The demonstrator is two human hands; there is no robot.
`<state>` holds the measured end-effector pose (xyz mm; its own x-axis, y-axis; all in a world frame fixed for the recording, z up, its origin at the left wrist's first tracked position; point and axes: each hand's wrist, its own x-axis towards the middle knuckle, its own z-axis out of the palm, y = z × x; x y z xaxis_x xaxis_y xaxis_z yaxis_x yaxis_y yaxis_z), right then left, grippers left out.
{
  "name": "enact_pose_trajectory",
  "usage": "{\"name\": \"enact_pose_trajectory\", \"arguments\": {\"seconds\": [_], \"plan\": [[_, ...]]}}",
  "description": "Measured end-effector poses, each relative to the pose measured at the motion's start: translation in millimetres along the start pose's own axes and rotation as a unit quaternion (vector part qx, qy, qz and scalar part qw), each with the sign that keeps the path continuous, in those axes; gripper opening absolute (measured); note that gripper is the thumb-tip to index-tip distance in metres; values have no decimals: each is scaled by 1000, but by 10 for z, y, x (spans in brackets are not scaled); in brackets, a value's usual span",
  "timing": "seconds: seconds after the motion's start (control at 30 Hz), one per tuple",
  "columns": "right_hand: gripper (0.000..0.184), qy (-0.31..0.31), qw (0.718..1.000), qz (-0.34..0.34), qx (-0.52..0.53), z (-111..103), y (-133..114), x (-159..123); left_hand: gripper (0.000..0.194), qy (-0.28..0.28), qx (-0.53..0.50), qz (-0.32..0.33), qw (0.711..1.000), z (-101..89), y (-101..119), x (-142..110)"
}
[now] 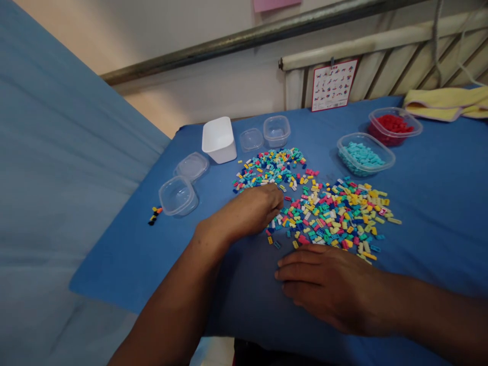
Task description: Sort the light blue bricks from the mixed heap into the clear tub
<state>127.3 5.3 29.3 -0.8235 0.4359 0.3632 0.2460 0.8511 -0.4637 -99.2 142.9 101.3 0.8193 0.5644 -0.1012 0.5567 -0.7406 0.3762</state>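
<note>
Two heaps of small toy building bricks in many colours lie on the blue cloth, a larger brick heap [331, 213] on the right and a smaller brick heap [270, 165] behind it. My left hand [263, 206] reaches in where the heaps meet. Its fingers are curled down and closed, and whatever they pinch is hidden from me. In front of the larger heap, my right hand [324, 284] lies with its fingers stretched out on the cloth, near the closest bricks, holding nothing visible.
Clear tubs of turquoise bricks [364, 155] and red bricks [392, 124] stand at right. Behind are a white bin [220, 140], a clear tub [276, 131] and another tub [178, 195], with loose lids. A yellow cloth [446, 103] and a picture card [334, 85] are at the back.
</note>
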Motion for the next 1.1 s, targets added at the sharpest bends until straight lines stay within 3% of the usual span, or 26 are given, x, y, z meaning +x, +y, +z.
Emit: {"name": "enact_pose_trajectory", "arguments": {"seconds": [0.23,0.37,0.6,0.73,0.93,1.1], "plan": [[19,2,1000,1,-7,-3,3,-3,20,-14,5,49,999,-1,-6,10],[18,2,1000,-2,-13,-8,4,0,19,-11,12,37,999,-17,10,8],[21,11,1000,-4,-22,-64,-3,25,16,116,-66,-51,990,-35,-51,5],[24,8,1000,-9,-28,-90,4,47,13,184,-134,-53,972,-21,-58,77],[27,-8,999,-20,-40,-92,55,59,11,175,-179,-11,968,-80,188,420],[29,-13,998,-25,-56,-106,67,79,12,179,-154,51,970,-168,490,997]]}}
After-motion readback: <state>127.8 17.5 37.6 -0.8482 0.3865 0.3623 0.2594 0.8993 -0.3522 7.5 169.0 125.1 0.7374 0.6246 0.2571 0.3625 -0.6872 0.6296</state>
